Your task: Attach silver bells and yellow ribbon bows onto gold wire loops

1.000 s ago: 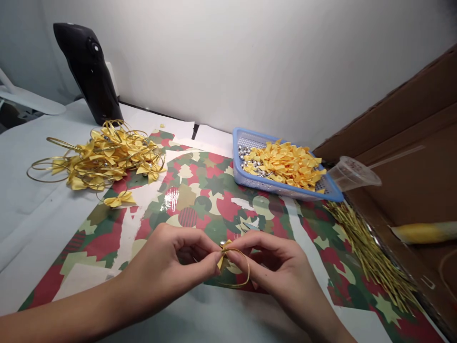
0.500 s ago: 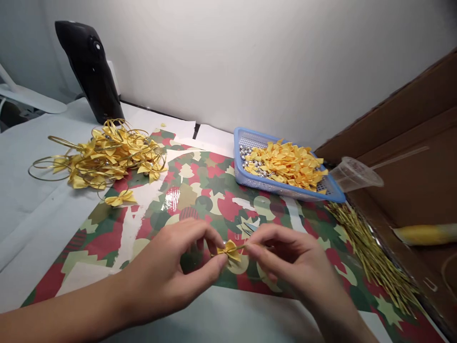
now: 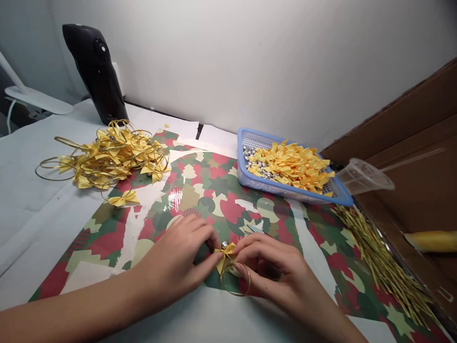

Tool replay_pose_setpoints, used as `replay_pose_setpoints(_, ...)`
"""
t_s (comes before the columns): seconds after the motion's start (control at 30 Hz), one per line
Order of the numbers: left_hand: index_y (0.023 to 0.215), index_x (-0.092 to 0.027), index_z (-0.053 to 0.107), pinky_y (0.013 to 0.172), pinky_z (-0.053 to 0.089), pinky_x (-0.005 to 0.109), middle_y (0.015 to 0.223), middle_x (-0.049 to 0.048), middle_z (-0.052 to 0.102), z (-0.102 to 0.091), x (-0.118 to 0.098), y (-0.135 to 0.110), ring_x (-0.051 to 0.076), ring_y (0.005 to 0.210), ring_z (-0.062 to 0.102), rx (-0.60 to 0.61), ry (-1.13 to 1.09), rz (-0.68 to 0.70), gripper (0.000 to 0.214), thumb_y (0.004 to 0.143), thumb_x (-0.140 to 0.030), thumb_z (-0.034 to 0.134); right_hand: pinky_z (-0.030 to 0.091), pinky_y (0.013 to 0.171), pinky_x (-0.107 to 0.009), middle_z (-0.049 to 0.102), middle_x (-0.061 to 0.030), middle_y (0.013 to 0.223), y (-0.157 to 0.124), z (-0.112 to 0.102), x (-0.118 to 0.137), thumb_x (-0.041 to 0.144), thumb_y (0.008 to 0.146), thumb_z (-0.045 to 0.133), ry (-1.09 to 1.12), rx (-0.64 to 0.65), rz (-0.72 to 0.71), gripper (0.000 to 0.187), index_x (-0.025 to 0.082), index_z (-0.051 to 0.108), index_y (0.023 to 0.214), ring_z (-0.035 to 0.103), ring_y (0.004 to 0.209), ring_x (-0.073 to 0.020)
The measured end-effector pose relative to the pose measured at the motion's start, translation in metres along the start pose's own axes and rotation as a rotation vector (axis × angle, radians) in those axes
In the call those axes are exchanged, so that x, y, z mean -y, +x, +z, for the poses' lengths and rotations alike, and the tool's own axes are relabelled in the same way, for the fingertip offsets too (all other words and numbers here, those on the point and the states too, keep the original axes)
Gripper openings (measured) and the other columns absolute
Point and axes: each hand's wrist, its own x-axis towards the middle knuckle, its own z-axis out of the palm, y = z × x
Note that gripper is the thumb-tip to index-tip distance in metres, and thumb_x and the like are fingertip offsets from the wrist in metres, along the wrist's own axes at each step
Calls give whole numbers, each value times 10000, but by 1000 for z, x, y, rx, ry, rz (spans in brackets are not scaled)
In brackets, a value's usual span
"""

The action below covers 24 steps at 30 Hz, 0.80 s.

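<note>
Both my hands meet low in the middle of the view over the patterned paper (image 3: 200, 186). My left hand (image 3: 178, 259) pinches a small yellow ribbon bow (image 3: 225, 252) with a silver bead on top. My right hand (image 3: 274, 269) pinches the same bow from the right, and a gold cord loop (image 3: 236, 282) hangs from it below my fingers. A blue tray (image 3: 250, 182) at the back right holds several loose yellow bows (image 3: 293, 164) and silver beads (image 3: 250, 156). A pile of finished bows with gold loops (image 3: 107, 155) lies at the back left.
A black glue gun stand (image 3: 96, 71) rises at the back left by the wall. A bundle of gold cords (image 3: 374, 252) lies along the right, beside a brown cardboard box (image 3: 410, 143) with a clear plastic cup (image 3: 364, 175) at its edge. One single bow (image 3: 123, 197) lies apart.
The bow was pulled out flat between my hands half a second ago; now the hands have closed in together, a gold loop hangs under the bow, and a silver bead shows on it.
</note>
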Motion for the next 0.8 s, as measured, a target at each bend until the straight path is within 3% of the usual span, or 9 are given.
replay_pose_setpoints(0.17,758,-183,539,631,403,274,712,-15,604,-3,-1,-1,147,677,534,-9,-116,-50,106,857,-200,505,413,524,-233,661,-53,854,-2,2,2,207,852,563,23,46,17,151,192,596,705,559,642,-138)
replay_pose_setpoints(0.37,802,-178,551,530,427,196,673,-31,621,-3,-2,0,92,564,552,9,-361,-53,94,869,-177,486,437,550,-244,598,-21,698,-2,1,3,332,834,619,290,98,248,176,176,634,753,534,616,-135)
replay_pose_setpoints(0.47,834,-172,597,573,460,183,720,-15,664,-3,-1,1,96,616,593,28,-414,-52,73,860,-165,529,481,562,-228,596,-14,731,-3,-6,3,375,809,668,502,36,330,210,177,640,745,559,625,-120)
replay_pose_setpoints(0.57,939,-180,646,609,463,195,758,-4,683,-2,1,0,109,657,605,28,-338,7,124,870,-164,544,516,597,-231,612,-17,737,-3,-10,3,361,789,701,581,-12,329,191,183,660,733,591,657,-130)
replay_pose_setpoints(0.7,994,-179,676,620,450,215,805,32,654,0,2,-3,124,686,596,32,-189,143,221,905,-145,477,513,602,-229,609,-10,690,0,-8,6,348,774,713,543,-78,317,175,192,669,709,583,642,-132)
replay_pose_setpoints(0.8,946,-160,682,625,450,215,803,43,650,0,1,-4,128,696,600,45,-175,152,225,902,-132,463,498,605,-228,615,-21,721,3,-5,4,359,760,714,420,-213,282,182,200,669,683,575,682,-145)
